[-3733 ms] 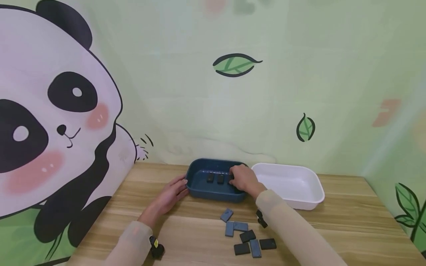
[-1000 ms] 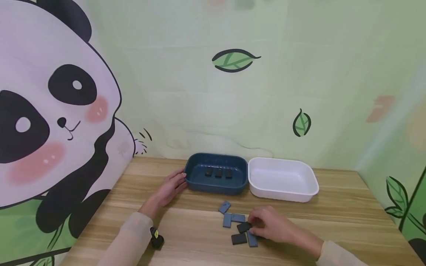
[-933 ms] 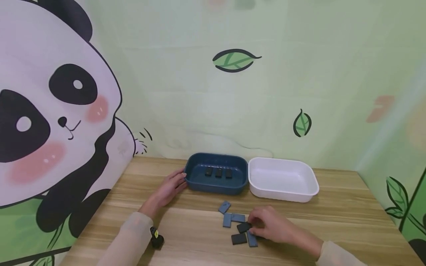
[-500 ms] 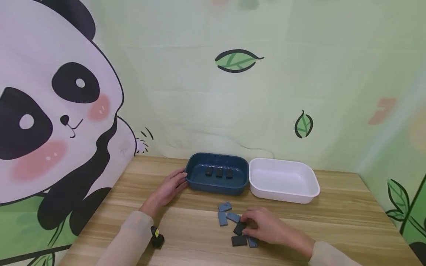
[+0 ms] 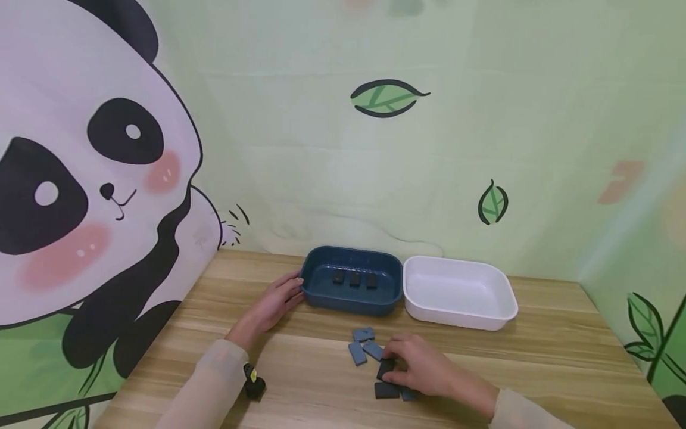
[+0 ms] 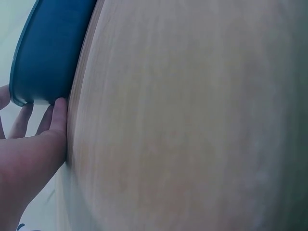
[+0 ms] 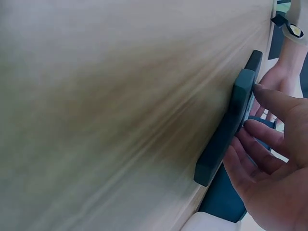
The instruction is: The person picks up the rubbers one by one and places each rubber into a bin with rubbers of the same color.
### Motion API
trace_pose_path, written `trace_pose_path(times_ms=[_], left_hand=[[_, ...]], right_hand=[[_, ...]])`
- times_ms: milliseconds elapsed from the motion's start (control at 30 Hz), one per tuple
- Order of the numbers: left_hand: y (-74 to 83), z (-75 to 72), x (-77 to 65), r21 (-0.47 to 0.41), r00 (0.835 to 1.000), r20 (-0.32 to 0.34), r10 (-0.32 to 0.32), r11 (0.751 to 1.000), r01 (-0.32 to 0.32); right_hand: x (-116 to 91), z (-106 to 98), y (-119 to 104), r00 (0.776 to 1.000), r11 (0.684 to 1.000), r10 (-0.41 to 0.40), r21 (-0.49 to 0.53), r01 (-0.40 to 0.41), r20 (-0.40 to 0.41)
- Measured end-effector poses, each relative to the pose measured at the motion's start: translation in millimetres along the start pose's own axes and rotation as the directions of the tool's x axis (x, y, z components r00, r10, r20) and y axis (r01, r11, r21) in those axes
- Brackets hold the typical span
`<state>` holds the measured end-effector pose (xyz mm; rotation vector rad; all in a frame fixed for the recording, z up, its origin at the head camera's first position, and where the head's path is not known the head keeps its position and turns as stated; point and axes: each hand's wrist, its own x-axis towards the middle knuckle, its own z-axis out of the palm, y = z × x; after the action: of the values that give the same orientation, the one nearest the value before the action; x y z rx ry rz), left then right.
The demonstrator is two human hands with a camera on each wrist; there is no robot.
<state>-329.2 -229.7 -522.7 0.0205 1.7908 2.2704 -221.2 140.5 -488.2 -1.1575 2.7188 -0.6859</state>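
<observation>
My right hand (image 5: 423,366) pinches a black tile (image 5: 383,370) between thumb and fingers, low over the wooden table. Just in front lies another black tile (image 5: 387,390), and a blue-grey tile (image 5: 409,394) pokes out partly from under the hand. Three more blue-grey tiles sit close together to the left, one of them a tile (image 5: 357,353) set at a slant. With extended fingers, my left hand (image 5: 276,301) touches the left end of the dark blue tray (image 5: 351,305). Inside that tray stand three black tiles in a row, including the middle tile (image 5: 355,279).
A white tray (image 5: 455,319) stands right beside the blue one, near the back wall. The wooden tabletop (image 5: 311,381) extends in front of both trays. A printed cloth with a panda hangs behind and to the left.
My right hand left the blue tray for the tiles on the table. It then slid slightly left, turning the black tile and nudging the blue-grey tiles. The left hand stayed at the tray.
</observation>
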Motion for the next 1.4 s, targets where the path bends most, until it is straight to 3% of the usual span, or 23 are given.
trace_pose_path(times_ms=[167,400,733,1067,1400], left_hand=[[1.3,0.0,0.8,-0.005,1.0,0.005,0.005,1.0,-0.005],[1.4,-1.3,0.5,-0.007,1.0,-0.002,0.0,1.0,0.0],[1.6,-0.9,-0.3,-0.004,1.0,0.003,0.002,1.0,-0.002],[-0.5,-1.8,1.6,-0.008,1.0,-0.014,0.002,1.0,-0.002],[-0.9,1.0,1.4,-0.01,1.0,-0.013,0.004,1.0,-0.004]], right_hand=[[-1.2,-1.9,-0.2,1.0,1.0,0.006,0.017,-0.007,0.019],[-7.5,-5.2,0.7,0.998,0.998,-0.058,-0.017,0.058,0.018],[-9.7,-10.3,5.7,0.997,0.999,-0.047,0.014,0.046,0.054],[-9.7,-9.3,7.0,0.997,0.997,-0.074,-0.004,0.074,0.02],[6.9,-36.5,5.5,0.995,0.997,-0.082,-0.007,0.082,0.05]])
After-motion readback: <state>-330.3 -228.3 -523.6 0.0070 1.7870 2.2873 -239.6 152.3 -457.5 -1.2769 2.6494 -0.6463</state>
